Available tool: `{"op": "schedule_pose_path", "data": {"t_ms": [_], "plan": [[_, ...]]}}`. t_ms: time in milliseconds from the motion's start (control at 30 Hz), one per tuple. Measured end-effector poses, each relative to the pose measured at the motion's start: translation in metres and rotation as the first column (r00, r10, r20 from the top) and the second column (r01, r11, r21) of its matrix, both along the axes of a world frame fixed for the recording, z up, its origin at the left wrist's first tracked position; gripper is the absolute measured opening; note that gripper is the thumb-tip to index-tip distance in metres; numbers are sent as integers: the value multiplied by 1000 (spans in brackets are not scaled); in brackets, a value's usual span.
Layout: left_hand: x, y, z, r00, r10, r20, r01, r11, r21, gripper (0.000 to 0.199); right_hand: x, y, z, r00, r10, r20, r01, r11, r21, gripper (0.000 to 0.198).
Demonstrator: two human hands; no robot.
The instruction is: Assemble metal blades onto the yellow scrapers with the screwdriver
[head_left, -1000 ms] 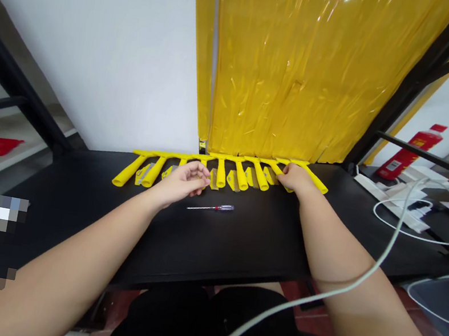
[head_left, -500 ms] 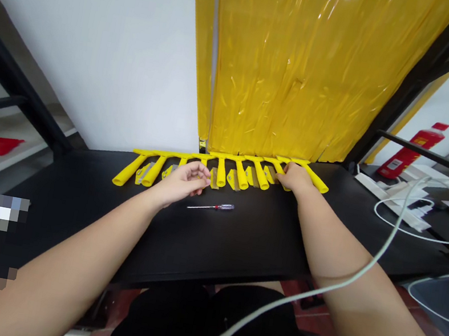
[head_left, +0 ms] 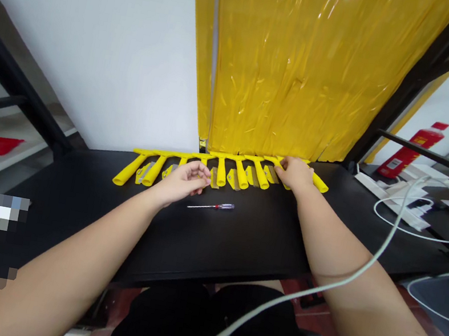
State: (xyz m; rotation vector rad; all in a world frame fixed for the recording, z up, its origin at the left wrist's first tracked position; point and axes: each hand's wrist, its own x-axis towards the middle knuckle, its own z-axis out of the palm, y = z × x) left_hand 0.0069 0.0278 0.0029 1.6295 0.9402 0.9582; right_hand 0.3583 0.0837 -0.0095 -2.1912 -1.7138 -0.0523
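Note:
A row of yellow T-shaped plastic handles (head_left: 154, 171) lies along the back of the black table (head_left: 246, 241). Between them sit small yellow pieces with flat metal-looking plates (head_left: 233, 179). My left hand (head_left: 185, 183) hovers in front of the row, fingers loosely curled, thumb apart, nothing visible in it. Toward the row's right end, my right hand (head_left: 296, 174) is closed on one T-shaped handle and covers most of it; its fingertips are partly hidden. A screwdriver (head_left: 213, 206) with a clear handle rests on the table in front of the row.
A yellow plastic curtain (head_left: 301, 77) and a white panel (head_left: 133, 47) stand behind the table. On the right are a red bottle (head_left: 414, 149), white power strips (head_left: 392, 200) and a black metal frame (head_left: 422, 81). A pale cable (head_left: 292, 299) crosses over my right forearm.
My right hand has shifted slightly up, toward the curtain, over the right end of the row. My left hand and the screwdriver have stayed in place.

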Motion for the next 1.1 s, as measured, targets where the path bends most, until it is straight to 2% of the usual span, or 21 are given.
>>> {"op": "schedule_pose_path", "data": {"t_ms": [100, 167, 300, 467, 533, 600, 667, 733, 767, 833, 900, 1000, 1033, 1067, 1100], "plan": [[0, 1, -1, 1000, -2, -4, 2, 1000, 1, 29, -13, -7, 6, 990, 142, 15, -142, 989, 36, 35], [-1, 2, -2, 1000, -3, -13, 3, 1000, 0, 29, -24, -10, 5, 979, 202, 35, -202, 979, 9, 41], [-1, 2, -2, 1000, -5, -23, 5, 1000, 4, 28, -41, -11, -1, 964, 252, 84, -246, 967, -73, 51], [-1, 1, -2, 1000, -11, -9, 11, 1000, 8, 29, -43, -10, 3, 971, 231, 66, -226, 971, -75, 41], [-1, 2, -2, 1000, -13, 1, 13, 1000, 7, 29, -39, -11, 8, 978, 205, -34, -206, 978, -28, 35], [0, 1, -2, 1000, -16, 12, 16, 1000, 9, 28, -36, -14, 12, 940, 204, -274, -200, 979, 43, 29], [1, 1, -2, 1000, -24, 12, 24, 1000, 5, 25, -38, -18, 15, 788, 275, -551, -228, 961, 154, 25], [4, -1, -3, 999, -36, 4, 36, 999, -19, 24, -48, -26, 16, 583, 447, -679, -317, 894, 317, 26], [5, -2, -3, 999, -41, 9, 41, 998, -42, 27, -56, -32, 16, 486, 556, -675, -385, 829, 406, 28], [9, -5, -3, 997, -49, 60, 55, 993, -107, 38, -76, -46, 15, 347, 748, -565, -538, 653, 533, 31], [11, -8, -3, 985, -58, 161, 86, 981, -175, 48, -97, -60, 15, 315, 855, -412, -666, 508, 546, 28], [13, -11, 0, 957, -20, 290, 85, 973, -215, 46, -115, -73, 16, 299, 920, -253, -808, 385, 445, 27], [13, -12, 1, 953, 6, 304, 64, 974, -217, 44, -114, -73, 17, 298, 929, -220, -833, 365, 416, 25], [13, -11, 2, 952, 37, 302, 32, 975, -218, 42, -109, -70, 19, 320, 929, -189, -844, 370, 388, 22], [12, -11, 3, 957, 69, 283, -6, 976, -219, 41, -100, -65, 20, 380, 913, -147, -841, 408, 356, 21]]}}
